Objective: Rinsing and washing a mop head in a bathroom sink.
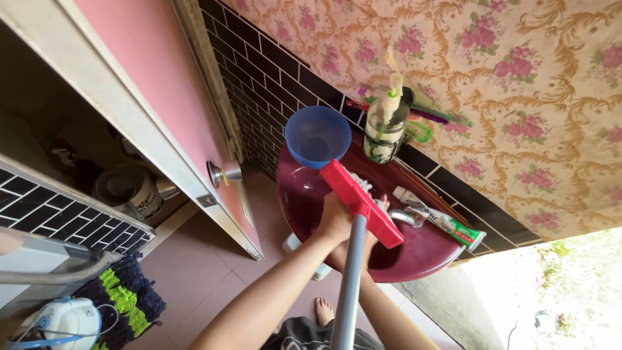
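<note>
Here my left hand [335, 217] and right hand [369, 243] close together on the red mop head [360, 202] over the maroon sink [421, 249], the pole [347, 285] leaning back toward me

Sink [421, 259] w/ bowl [317, 136] on its far-left rim, bottle [383, 129] right of bowl, tube [447, 223] on right rim by tap [405, 217]. My hands [343, 223] over basin, mop head [359, 202] on top, handle [346, 291] btwn my arms.

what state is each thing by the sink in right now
mop: red head up over the sink, pole gripped
left hand: closed on the mop pole
right hand: mostly hidden behind the pole
blue bowl: upright on the rim, looks empty
toothpaste tube: lying flat
door: open
</note>
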